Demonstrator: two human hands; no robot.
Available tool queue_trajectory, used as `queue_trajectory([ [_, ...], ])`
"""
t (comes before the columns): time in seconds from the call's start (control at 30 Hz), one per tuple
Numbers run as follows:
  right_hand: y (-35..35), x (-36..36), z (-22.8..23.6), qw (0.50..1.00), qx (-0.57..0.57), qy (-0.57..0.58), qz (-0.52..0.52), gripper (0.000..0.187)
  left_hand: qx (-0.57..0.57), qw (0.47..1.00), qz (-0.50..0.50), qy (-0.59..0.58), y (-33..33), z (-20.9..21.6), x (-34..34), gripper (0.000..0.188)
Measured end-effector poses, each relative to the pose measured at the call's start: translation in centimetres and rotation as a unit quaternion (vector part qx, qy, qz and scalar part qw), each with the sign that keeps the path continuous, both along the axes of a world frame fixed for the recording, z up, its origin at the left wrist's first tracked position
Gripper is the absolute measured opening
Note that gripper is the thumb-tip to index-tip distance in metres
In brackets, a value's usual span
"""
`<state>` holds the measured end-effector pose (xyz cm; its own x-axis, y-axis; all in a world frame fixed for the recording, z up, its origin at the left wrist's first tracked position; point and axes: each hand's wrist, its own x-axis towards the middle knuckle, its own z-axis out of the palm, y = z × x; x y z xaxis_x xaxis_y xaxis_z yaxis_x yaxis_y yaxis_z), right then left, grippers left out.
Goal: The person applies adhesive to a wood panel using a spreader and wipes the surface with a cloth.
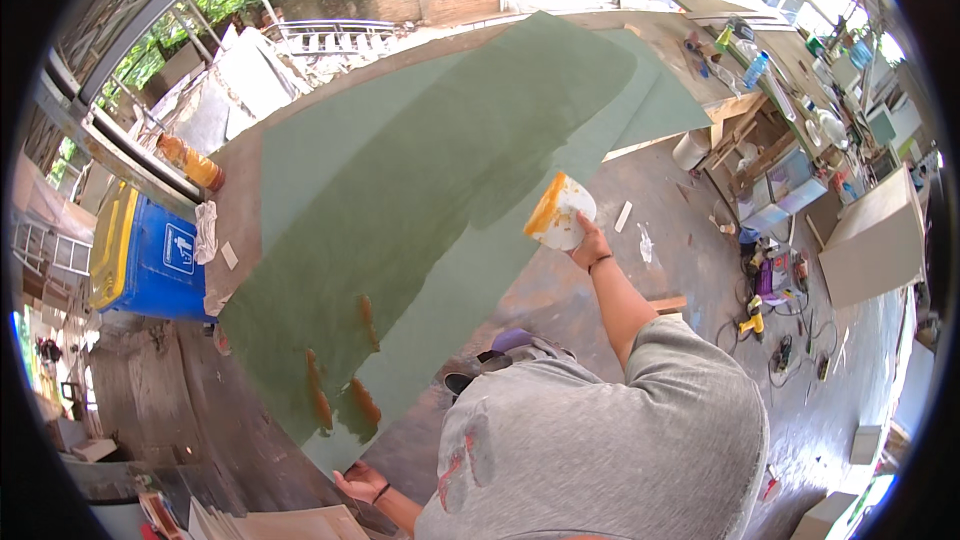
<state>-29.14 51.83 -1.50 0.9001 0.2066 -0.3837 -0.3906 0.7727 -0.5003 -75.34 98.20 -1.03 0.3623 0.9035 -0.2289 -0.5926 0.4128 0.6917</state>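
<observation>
From my remote seat, I have the right hand [590, 243] closed round a white spreader [574, 228], its far edge loaded with amber paste, held out beyond the green sheet's near side. The left hand [362, 485] is palm up at the sheet's near-left corner; I cannot tell whether it grips the edge or merely touches it. The hands are well apart.

The green sheet [440, 312] lies across a brown board [235, 215], a broad dark swath over its middle and a paler strip along my side. Three amber dabs [368, 323] sit towards the left end. I judge this to be the spreading step, partly done — the next move likely calls for a low, even pass drawing paste into the pale strip.

Further out, a white rag [206, 230] and a pale offcut [229, 256] lie on the board's left margin, where a wide stroke could catch them. A blue bin [165, 255] stands past that end. To the right, a yellow drill [752, 320] and trailing cords clutter the floor — poor footing for stepping that way.
</observation>
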Motion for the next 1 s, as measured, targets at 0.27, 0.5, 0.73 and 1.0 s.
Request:
queue_trajectory([
  [0.27, 3.8, 0.3, 1.3, 0.997, -0.066, 0.001, -0.037, 0.045, -0.027, 0.996, -0.073, -0.037, 7.3, 2.0, 5.5, 0.042],
  [0.5, 3.4, -0.7, 4.3, 0.995, -0.073, 0.000, -0.061, 0.045, -0.045, 0.991, -0.122, -0.021, 12.1, 1.5, 11.0, 0.044],
  [0.73, 3.9, -0.1, 3.2, 0.984, -0.086, 0.040, -0.147, 0.046, -0.048, 0.979, -0.199, 0.007, 15.5, 2.8, 19.6, 0.047],
  [1.0, 3.9, 0.3, 1.6, 0.990, 0.008, 0.008, -0.144, 0.049, -0.030, 0.938, -0.327, 0.109, 22.2, 1.7, 28.1, 0.047],
])
